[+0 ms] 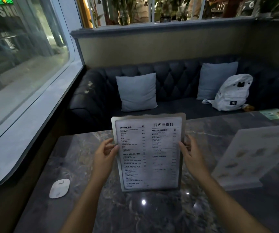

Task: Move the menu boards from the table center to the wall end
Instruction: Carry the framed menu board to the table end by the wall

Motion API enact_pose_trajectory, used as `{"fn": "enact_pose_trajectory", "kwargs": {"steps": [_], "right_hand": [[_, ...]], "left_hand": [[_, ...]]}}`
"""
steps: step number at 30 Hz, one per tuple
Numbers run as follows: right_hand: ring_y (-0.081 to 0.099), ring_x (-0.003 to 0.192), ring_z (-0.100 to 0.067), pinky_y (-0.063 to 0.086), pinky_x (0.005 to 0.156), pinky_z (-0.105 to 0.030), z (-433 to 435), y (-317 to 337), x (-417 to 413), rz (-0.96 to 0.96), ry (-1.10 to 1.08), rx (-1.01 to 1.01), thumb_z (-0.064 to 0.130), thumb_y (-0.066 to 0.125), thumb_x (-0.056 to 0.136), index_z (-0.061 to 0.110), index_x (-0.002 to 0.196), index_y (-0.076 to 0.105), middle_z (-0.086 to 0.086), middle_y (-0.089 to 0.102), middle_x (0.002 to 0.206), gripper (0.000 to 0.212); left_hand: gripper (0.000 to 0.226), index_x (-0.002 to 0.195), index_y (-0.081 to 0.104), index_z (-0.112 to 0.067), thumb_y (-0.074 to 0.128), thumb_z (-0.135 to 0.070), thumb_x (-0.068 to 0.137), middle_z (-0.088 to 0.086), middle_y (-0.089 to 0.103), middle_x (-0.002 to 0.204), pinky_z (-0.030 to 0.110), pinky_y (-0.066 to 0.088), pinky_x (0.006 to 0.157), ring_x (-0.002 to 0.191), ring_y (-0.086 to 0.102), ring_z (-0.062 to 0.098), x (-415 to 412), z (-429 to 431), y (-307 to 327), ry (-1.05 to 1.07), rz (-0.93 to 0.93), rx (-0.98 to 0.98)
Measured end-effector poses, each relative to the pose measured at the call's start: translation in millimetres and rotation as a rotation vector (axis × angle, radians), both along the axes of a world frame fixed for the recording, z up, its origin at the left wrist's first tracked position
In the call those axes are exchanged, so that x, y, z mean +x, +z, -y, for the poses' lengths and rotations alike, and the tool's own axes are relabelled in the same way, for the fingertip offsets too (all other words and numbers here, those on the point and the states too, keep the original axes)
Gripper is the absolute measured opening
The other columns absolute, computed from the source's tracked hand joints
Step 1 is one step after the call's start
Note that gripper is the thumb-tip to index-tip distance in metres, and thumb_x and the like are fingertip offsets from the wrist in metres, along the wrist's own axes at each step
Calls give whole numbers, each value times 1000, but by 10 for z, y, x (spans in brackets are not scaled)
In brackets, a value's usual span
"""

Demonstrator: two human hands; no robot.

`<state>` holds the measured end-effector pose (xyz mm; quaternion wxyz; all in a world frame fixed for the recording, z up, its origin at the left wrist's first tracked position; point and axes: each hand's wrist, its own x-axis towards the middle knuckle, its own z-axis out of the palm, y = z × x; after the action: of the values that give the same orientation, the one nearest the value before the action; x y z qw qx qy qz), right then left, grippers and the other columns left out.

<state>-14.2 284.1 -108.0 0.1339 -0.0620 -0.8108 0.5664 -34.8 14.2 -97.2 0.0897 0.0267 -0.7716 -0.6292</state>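
Observation:
A metal-framed menu board (149,152) with printed drink lists stands upright, its bottom edge at or just above the dark marble table (85,207). My left hand (104,156) grips its left edge and my right hand (191,154) grips its right edge. A second, clear acrylic menu board (251,153) with pale food pictures stands on the table to the right, apart from both hands.
A small white rounded device (59,188) lies on the table near the window wall (26,91) at left. Across the table is a dark tufted sofa (174,84) with two grey cushions and a white backpack (233,93). A green card (273,114) lies far right.

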Motion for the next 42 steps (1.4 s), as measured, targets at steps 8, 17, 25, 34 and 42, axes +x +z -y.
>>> {"fn": "enact_pose_trajectory", "kwargs": {"steps": [8, 17, 25, 34, 42], "right_hand": [[58, 83, -21, 46, 70, -33, -47, -343, 81, 84, 4, 1, 14, 42, 93, 20, 89, 54, 4, 58, 84, 14], [56, 73, -9, 43, 58, -13, -31, -316, 55, 68, -16, -156, 10, 47, 91, 19, 78, 57, 1, 61, 80, 18], [60, 81, -12, 44, 63, -23, 94, -249, -9, 74, 47, -195, 13, 49, 90, 24, 80, 60, 0, 64, 85, 19], [63, 82, -16, 48, 69, -28, 886, -114, -112, 50, 362, -149, 13, 50, 89, 26, 80, 61, -3, 66, 86, 19], [57, 68, 8, 44, 61, -9, 1891, -15, 158, -28, 664, -115, 6, 52, 86, 23, 79, 63, 4, 63, 79, 21]], "left_hand": [[10, 91, 61, -17, 54, -10, 88, 7, 64, 86, 29, 51, 68, 83, 60, 21, 44, 27, -288, -45, 116, 57], [17, 90, 58, -14, 50, 0, 87, 5, 62, 86, 13, 51, 64, 77, 60, 8, 42, 19, -354, -105, 87, 60], [11, 93, 56, 1, 52, 5, 84, 26, 58, 91, 46, 48, 80, 86, 55, 32, 245, 167, -305, -32, 18, 20], [19, 84, 57, -11, 53, 8, 83, 18, 57, 85, 24, 50, 74, 82, 55, 19, 1043, 869, -129, 228, -42, 44], [22, 83, 59, -21, 58, 1, 83, -3, 59, 77, 15, 49, 66, 70, 56, -2, 2126, 1466, -23, 526, -43, -57]]}}
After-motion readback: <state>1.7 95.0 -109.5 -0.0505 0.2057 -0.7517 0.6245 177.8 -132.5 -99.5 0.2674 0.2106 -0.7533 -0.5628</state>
